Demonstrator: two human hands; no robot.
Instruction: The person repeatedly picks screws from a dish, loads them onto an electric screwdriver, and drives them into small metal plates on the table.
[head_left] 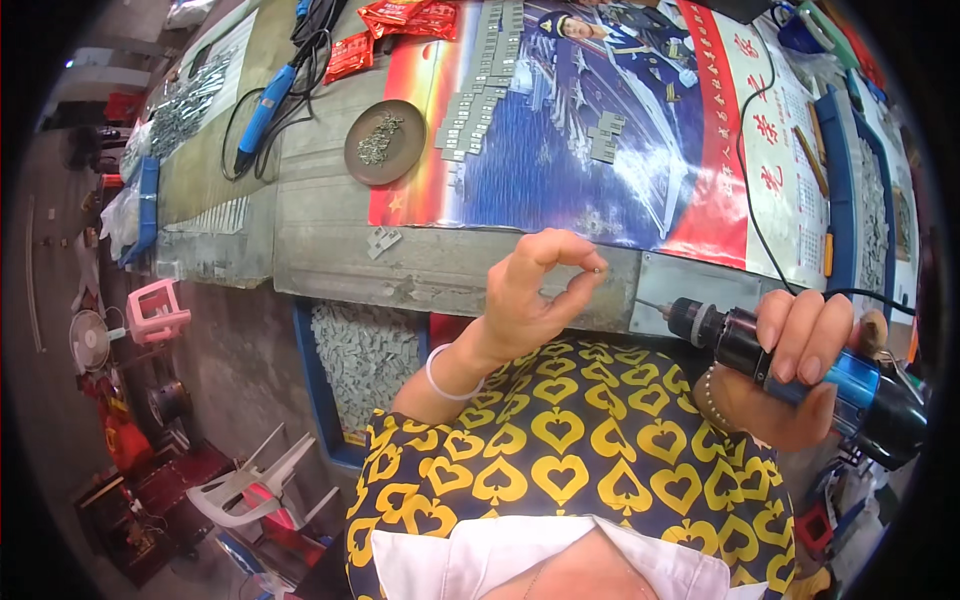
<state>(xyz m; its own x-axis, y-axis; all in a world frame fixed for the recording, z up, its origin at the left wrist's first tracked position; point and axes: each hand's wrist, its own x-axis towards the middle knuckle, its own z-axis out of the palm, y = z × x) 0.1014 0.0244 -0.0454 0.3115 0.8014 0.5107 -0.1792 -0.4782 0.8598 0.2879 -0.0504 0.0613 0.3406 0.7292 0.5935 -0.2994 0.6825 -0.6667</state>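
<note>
Head view: left hand [535,290] raised w/ thumb + forefinger pinched shut on a tiny grey metal piece [597,268], other fingers loosely curled, held just above the worn grey bench edge [330,250]. Right hand [795,365] wrapped tight round a blue-and-black handheld electric screwdriver [800,370], its thin bit [650,304] aimed left at the piece, near but apart. Round brown dish of small metal parts [384,141] sits further back on the bench; blue bin of grey plates [365,355] below the edge.
</note>
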